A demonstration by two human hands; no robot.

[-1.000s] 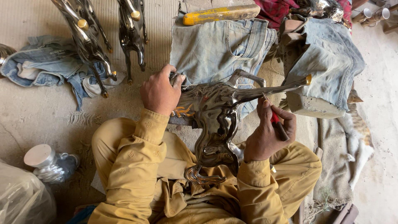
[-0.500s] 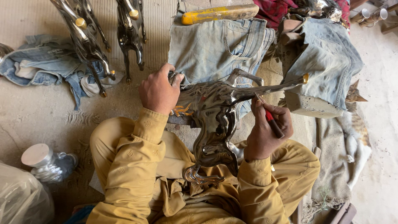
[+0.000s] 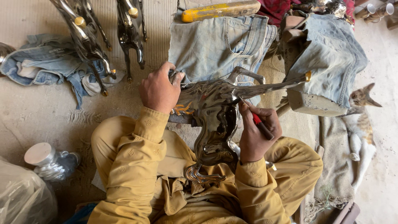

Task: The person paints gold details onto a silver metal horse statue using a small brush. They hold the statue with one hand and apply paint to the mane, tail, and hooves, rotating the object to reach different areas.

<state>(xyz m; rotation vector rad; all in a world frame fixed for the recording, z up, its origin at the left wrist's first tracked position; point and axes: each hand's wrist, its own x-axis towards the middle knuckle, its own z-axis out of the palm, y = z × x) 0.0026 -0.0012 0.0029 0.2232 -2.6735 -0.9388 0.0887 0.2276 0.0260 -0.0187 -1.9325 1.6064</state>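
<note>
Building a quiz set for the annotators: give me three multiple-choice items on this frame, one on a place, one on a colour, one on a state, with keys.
1. Where does the cat lie?
A. at the right edge, on the cloth beside the person's knee
B. on the folded jeans
C. in the person's lap

2. What colour is the grip of the tool in the right hand?
A. yellow
B. red
C. blue

3. How is the shiny metal horse figure held?
A. standing free on the floor
B. hanging from a hook
C. lying across the lap, gripped at one end by the left hand

Answers: 1 A, the cat stretches out along the right edge. 2 B, a red grip shows between the fingers. 3 C, the left hand closes on its end while its body rests on the lap.
</note>
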